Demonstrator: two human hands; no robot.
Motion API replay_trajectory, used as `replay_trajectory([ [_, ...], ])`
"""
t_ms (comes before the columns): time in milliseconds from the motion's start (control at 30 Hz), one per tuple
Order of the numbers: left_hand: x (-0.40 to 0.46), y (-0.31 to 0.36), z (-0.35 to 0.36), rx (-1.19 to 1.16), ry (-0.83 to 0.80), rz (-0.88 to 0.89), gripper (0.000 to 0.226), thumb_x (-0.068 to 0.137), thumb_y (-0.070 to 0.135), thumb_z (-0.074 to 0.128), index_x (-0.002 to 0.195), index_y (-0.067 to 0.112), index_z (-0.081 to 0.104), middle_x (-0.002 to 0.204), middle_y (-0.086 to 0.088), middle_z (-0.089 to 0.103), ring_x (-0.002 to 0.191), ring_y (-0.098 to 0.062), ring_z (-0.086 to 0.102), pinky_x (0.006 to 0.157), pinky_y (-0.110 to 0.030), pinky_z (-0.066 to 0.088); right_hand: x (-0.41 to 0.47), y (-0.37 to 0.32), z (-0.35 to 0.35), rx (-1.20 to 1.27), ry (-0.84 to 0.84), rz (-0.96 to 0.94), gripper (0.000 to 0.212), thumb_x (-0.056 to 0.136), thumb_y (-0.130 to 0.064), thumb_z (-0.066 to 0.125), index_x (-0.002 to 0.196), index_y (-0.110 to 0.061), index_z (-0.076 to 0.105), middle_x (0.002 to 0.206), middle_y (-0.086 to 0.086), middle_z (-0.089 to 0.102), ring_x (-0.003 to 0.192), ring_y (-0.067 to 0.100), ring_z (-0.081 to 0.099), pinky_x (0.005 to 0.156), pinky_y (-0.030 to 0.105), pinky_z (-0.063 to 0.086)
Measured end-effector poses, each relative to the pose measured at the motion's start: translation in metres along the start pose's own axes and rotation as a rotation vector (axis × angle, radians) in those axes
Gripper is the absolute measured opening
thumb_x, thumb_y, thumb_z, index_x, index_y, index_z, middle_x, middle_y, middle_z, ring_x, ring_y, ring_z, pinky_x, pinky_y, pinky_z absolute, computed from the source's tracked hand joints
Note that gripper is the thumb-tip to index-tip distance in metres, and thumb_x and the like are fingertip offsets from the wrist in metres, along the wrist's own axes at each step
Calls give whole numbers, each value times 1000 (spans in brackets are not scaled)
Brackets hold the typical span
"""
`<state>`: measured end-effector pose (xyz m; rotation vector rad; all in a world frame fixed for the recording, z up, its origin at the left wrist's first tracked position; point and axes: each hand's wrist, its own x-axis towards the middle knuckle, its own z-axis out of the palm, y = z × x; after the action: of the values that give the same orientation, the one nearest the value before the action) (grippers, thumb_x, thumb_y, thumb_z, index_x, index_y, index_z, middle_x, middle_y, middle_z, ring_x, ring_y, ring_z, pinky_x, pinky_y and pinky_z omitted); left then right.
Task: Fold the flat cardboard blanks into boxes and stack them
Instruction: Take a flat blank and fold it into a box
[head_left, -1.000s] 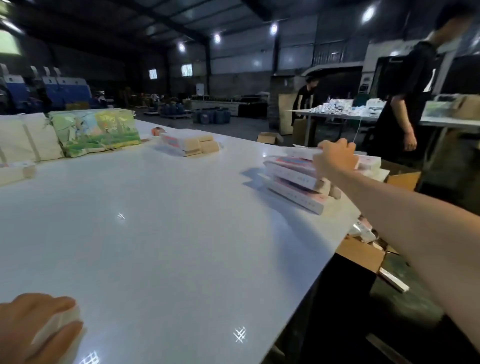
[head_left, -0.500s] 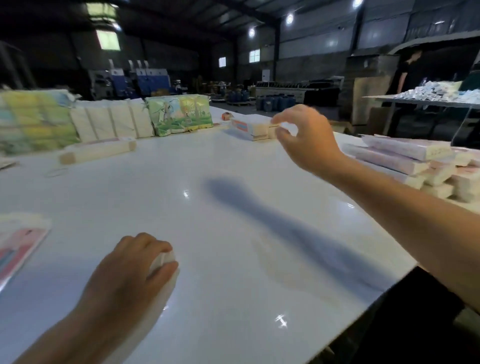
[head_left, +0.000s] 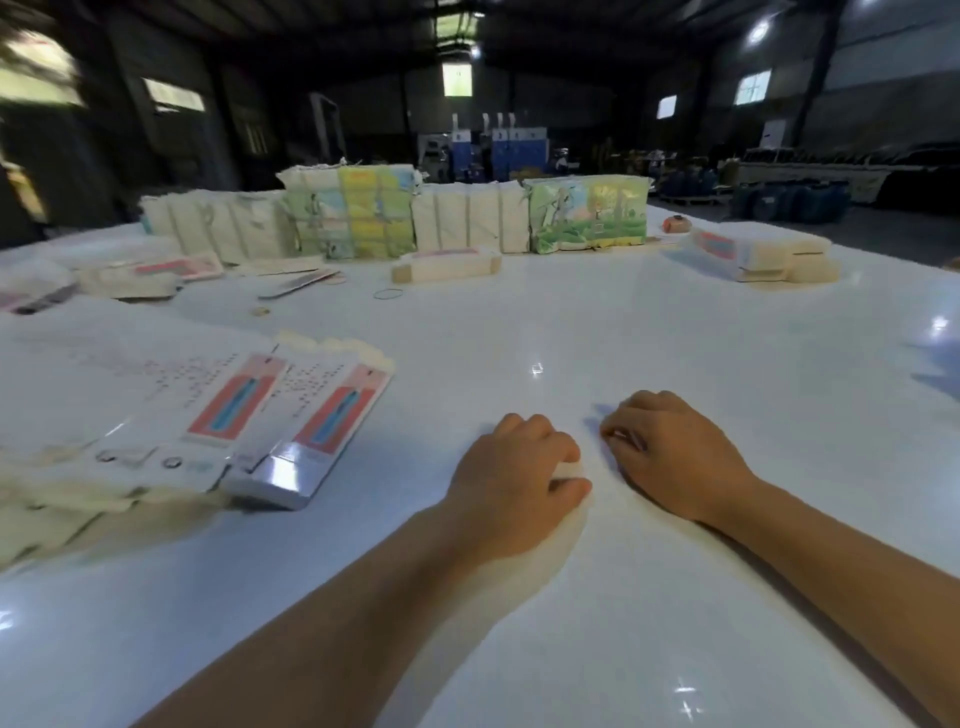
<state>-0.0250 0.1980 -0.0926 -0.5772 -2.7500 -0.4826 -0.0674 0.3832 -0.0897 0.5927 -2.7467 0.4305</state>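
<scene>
Left hand: the left hand (head_left: 519, 475) is curling over a white cardboard piece (head_left: 569, 470) lying on the white table (head_left: 649, 597), thumb and fingers closing around its near end; most of the piece is hiding under the palm.
Right hand: the right hand (head_left: 670, 460) is resting just beside it, fingers curled; whether they are pinching an edge I cannot tell.
Step, judged: a blank is being worked into a box; pressing along the creases against the table, with the right hand steadying, should be keeping the panels square.
Flat blanks: a fanned pile of printed blanks (head_left: 218, 421) is lying to the left, well apart from the hands.
Folded boxes: one folded box (head_left: 447, 265) is sitting farther off; a small stack of boxes (head_left: 763, 257) is standing far right. Contents not showing.
Bundles: wrapped bundles (head_left: 395, 215) are lining the far edge.
Loose item: a rubber band (head_left: 388, 294) is lying near the single box.
</scene>
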Motion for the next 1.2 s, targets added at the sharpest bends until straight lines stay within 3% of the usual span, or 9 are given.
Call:
replay_trajectory([
  [167, 14, -30, -49, -237, 5, -358, 32, 90, 41, 54, 117, 24, 59, 120, 4, 56, 108, -17, 53, 91, -32, 44, -3, 4, 0, 85, 34, -18, 17, 89, -14, 56, 88, -18, 72, 102, 0, 64, 100, 23, 55, 78, 32, 41],
  [267, 17, -85, -101, -23, 47, -577, 35, 87, 42, 56, 112, 18, 57, 118, -2, 58, 100, -22, 55, 85, -32, 46, -2, 3, 1, 99, 24, -34, 19, 87, -10, 57, 83, -21, 71, 101, -2, 65, 96, 23, 57, 79, 37, 45],
  [467, -31, -181, -154, 436, -108, -1146, 109, 53, 82, 64, 135, 16, 35, 137, -12, 39, 127, -31, 34, 95, -47, 33, 0, 5, 6, 107, 75, -53, 19, 83, -11, 62, 72, -25, 67, 86, -8, 62, 85, 24, 60, 73, 43, 50],
  [533, -40, -196, -150, 423, -139, -1170, 109, 49, 79, 69, 132, 16, 36, 133, -11, 43, 123, -31, 39, 93, -46, 34, 1, 6, 7, 98, 67, -64, 17, 83, -15, 61, 72, -25, 67, 86, -5, 63, 84, 26, 62, 74, 42, 51],
  [700, -33, -206, -148, 283, -66, -1184, 57, 56, 45, 82, 89, 14, 47, 96, -7, 57, 91, -28, 50, 86, -40, 40, 4, 9, 4, 76, 64, -34, 17, 80, -6, 64, 80, -21, 72, 87, 0, 64, 83, 33, 61, 73, 43, 51],
  [767, -26, -206, -144, 280, -50, -1217, 60, 55, 35, 83, 96, 11, 46, 100, -10, 56, 100, -31, 48, 89, -41, 39, 4, 8, 3, 77, 77, -29, 18, 79, -1, 65, 81, -18, 73, 88, 2, 64, 83, 34, 61, 73, 45, 51],
  [867, -21, -207, -144, 346, -52, -1238, 82, 51, 47, 84, 110, 11, 41, 113, -14, 50, 112, -32, 43, 91, -43, 41, 4, 6, 0, 81, 85, -22, 18, 79, 0, 65, 82, -16, 73, 88, 3, 64, 85, 33, 60, 74, 46, 50],
  [1033, -16, -211, -148, 332, -116, -1280, 85, 48, 49, 85, 110, 12, 40, 109, -14, 53, 105, -31, 49, 90, -43, 46, 2, 5, -3, 85, 86, -42, 17, 83, -3, 62, 80, -16, 72, 86, 0, 61, 86, 30, 59, 74, 43, 48],
  [1200, -12, -201, -153, 332, -37, -1298, 62, 57, 33, 82, 103, 11, 46, 101, -14, 49, 92, -28, 48, 80, -38, 44, 4, 5, -3, 95, 64, -28, 18, 86, -7, 59, 79, -18, 71, 88, -1, 62, 91, 28, 58, 77, 42, 48],
])
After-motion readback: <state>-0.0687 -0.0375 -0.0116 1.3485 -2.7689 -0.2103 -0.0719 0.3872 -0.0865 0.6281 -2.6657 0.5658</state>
